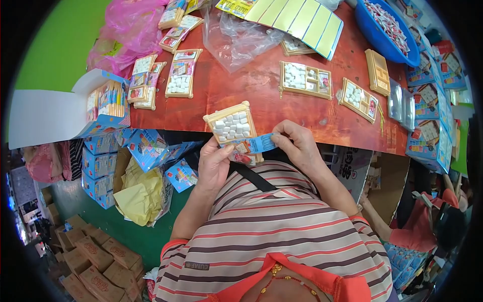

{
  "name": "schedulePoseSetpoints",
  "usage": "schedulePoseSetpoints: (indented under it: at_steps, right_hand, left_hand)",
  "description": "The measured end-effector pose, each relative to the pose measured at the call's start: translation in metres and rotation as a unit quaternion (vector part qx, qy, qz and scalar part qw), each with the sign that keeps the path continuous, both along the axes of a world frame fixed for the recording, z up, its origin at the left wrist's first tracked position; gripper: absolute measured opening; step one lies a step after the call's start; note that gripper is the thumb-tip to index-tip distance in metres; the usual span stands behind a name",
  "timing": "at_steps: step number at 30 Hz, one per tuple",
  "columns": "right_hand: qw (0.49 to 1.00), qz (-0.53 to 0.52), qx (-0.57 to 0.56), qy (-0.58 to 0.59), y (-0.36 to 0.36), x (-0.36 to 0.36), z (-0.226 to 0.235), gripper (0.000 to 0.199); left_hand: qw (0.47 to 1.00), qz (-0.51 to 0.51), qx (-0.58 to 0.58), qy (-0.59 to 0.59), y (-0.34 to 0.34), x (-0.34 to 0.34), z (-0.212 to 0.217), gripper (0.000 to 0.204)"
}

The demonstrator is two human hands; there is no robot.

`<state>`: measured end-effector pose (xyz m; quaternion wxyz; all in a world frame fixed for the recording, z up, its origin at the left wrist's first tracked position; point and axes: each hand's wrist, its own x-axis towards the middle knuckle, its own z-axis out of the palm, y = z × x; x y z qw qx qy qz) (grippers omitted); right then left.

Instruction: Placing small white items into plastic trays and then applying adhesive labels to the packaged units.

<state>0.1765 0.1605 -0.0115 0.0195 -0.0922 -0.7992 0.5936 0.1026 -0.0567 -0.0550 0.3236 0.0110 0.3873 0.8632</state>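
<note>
A small cream plastic tray (pixel 211 121) packed with white pillow-shaped pieces is tilted up at the table's near edge. My left hand (pixel 214 163) grips its lower left side, thumb over the front. Between the thumb and fingers of my right hand (pixel 298 145), the right end of a blue printed sticker strip (pixel 262 143) is pinched. The strip's left part lies across the tray's lower section, beside a small printed picture; I cannot tell how much of it is stuck down. More filled trays (pixel 306 80) lie farther off on the red table (pixel 241 90).
A sheet of yellow sticker strips (pixel 294 22) and a clear plastic bag (pixel 236 38) lie at the back. A blue basin (pixel 415 56) of small packets stands back right, an open display box (pixel 108 123) left. Brown cartons (pixel 95 254) fill the lower left. Another person's arm (pixel 375 217) shows at right.
</note>
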Motion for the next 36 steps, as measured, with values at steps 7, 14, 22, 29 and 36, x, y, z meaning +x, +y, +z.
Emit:
schedulePoseSetpoints:
  at_steps: [7, 14, 22, 29, 36]
  right_hand:
    - [0.998, 0.029, -0.057, -0.01, -0.007, -0.008, -0.023, 0.011]
    - [0.99, 0.075, -0.112, 0.043, -0.018, -0.012, -0.021, 0.01]
    - [0.951, 0.171, 0.045, 0.255, -0.019, -0.009, 0.009, 0.009]
    - [0.939, 0.194, 0.079, 0.275, -0.019, -0.007, 0.007, 0.01]
    - [0.94, 0.199, 0.078, 0.265, -0.024, -0.006, 0.01, 0.014]
  left_hand:
    - [0.984, -0.092, 0.1, -0.117, -0.008, 0.0, -0.018, 0.043]
    - [0.966, -0.158, 0.155, -0.135, -0.014, 0.001, -0.026, 0.046]
    - [0.932, -0.199, 0.01, 0.302, -0.002, -0.012, 0.009, 0.019]
    - [0.929, -0.19, -0.082, 0.306, -0.002, -0.005, 0.031, 0.019]
    - [0.923, -0.174, -0.09, 0.33, -0.003, -0.003, 0.034, 0.018]
